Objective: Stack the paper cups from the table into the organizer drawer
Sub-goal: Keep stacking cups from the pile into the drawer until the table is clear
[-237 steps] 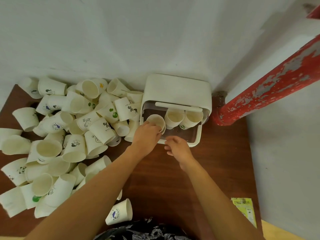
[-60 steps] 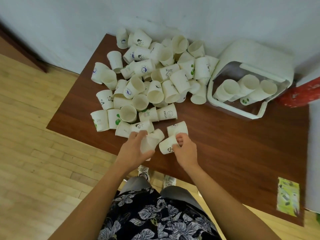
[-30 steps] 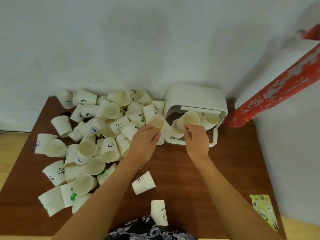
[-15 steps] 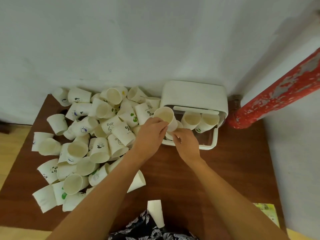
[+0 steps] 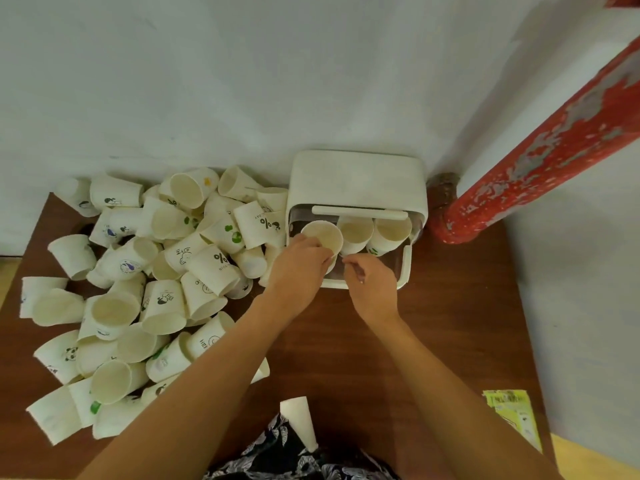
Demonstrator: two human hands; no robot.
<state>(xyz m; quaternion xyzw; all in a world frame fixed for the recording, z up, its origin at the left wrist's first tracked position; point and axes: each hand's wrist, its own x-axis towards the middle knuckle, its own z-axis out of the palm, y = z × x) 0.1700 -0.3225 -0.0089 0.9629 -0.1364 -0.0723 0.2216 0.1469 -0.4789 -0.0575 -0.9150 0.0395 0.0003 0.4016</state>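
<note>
A white organizer point(image 5: 356, 178) stands at the back of the brown table, its clear drawer point(image 5: 403, 268) pulled out toward me. Inside lie three rows of paper cups on their sides, mouths facing me. My left hand point(image 5: 299, 263) grips the cup point(image 5: 323, 235) at the front of the left row. My right hand point(image 5: 372, 282) hovers over the drawer's front edge with its fingers loosely curled and nothing in them. A heap of loose white paper cups point(image 5: 149, 282) covers the table's left half.
A single cup point(image 5: 299, 422) lies at the table's near edge by my torso. A yellow-green paper packet point(image 5: 514, 415) sits at the near right. A peeling red pipe point(image 5: 540, 150) rises at the back right beside the wall.
My left hand has lowered its cup into the drawer's left row. My right hand has let go of its cup and drawn back to the drawer's front edge.
</note>
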